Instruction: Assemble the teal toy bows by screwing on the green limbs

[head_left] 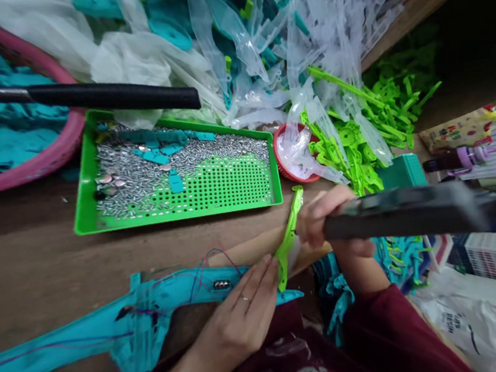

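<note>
My left hand (244,309) lies over one end of a long blue plastic toy shell (179,286), its fingers together and its thumb hidden. Thin wires and a small metal spring-like part show on the shell. A narrow lime-green plastic piece (287,244) lies across that end, and my left fingertips touch it. My right hand (323,219) is closed around a dark, long power screwdriver (403,211), blurred by motion. The screwdriver's tip is hidden behind the fingers, close to the green piece.
A green tray (229,182) holds many screws and small blue pieces. A black-handled tool (116,96) extends above it. At left stands a pink basket (74,134) of blue parts. Beyond lie a small red basket (284,167), clear plastic parts (322,16) and green parts (355,144).
</note>
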The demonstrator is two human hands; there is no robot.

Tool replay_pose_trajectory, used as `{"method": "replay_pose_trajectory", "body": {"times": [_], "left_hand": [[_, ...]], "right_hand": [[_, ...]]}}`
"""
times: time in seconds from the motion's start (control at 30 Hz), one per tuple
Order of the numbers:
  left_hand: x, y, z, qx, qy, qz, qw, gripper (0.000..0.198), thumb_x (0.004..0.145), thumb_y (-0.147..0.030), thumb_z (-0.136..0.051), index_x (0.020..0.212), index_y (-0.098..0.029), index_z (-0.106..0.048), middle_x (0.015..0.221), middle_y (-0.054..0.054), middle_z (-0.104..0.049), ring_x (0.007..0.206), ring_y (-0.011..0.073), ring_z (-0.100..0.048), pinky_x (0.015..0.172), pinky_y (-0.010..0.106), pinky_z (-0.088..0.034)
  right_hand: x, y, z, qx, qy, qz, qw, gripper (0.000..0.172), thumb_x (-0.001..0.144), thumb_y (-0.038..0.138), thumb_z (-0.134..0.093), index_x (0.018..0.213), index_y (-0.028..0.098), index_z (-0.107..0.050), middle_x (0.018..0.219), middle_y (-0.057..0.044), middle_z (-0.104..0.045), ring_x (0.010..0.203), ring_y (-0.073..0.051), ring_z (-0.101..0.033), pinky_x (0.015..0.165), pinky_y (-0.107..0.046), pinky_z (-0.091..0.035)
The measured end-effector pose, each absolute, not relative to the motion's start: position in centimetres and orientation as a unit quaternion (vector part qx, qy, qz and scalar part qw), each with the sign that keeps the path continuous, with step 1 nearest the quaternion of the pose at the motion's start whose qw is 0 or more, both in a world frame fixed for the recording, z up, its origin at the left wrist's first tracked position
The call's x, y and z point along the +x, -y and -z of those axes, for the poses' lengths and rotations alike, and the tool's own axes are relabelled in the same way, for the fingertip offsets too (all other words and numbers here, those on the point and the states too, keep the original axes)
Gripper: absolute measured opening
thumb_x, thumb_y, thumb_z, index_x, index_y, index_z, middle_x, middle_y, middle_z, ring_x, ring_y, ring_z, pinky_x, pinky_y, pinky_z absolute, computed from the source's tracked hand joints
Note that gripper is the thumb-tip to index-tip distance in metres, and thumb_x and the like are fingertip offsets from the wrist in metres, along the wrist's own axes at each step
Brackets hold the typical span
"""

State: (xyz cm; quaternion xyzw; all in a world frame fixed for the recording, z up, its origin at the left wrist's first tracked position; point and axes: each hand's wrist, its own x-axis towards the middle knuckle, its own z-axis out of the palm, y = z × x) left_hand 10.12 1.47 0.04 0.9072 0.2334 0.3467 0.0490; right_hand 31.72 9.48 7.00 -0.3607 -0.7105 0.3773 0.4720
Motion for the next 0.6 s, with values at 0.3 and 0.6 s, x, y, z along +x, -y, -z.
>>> {"method": "replay_pose_trajectory", "body": {"times": [0.3, 0.6], "left_hand": [[10.7, -1.9, -0.4, 0.89, -0.248, -0.373, 0.081, 0.029, 0.093, -0.007, -0.049, 0.115, 0.003, -0.066, 0.121, 0.02, -0.071, 0.119, 0.0313, -0.065, 0.102, 0.04, -0.054], [10.5, -1.9, -0.5, 0.894, -0.252, -0.359, 0.089, 0.033, 0.096, -0.005, -0.041, 0.114, -0.002, -0.068, 0.128, 0.02, -0.068, 0.124, 0.03, -0.062, 0.11, 0.043, -0.045]], "right_hand": [[28.4, -17.5, -4.4, -0.467, 0.568, -0.28, 0.617, 0.042, 0.085, 0.06, -0.054, 0.112, 0.028, -0.044, 0.056, 0.01, -0.042, 0.042, -0.012, -0.047, 0.046, -0.028, -0.044], [28.4, -17.5, -3.4, -0.46, 0.575, -0.288, 0.612, 0.041, 0.084, 0.061, -0.057, 0.103, 0.027, -0.044, 0.054, 0.011, -0.043, 0.041, -0.011, -0.048, 0.05, -0.029, -0.046]]}}
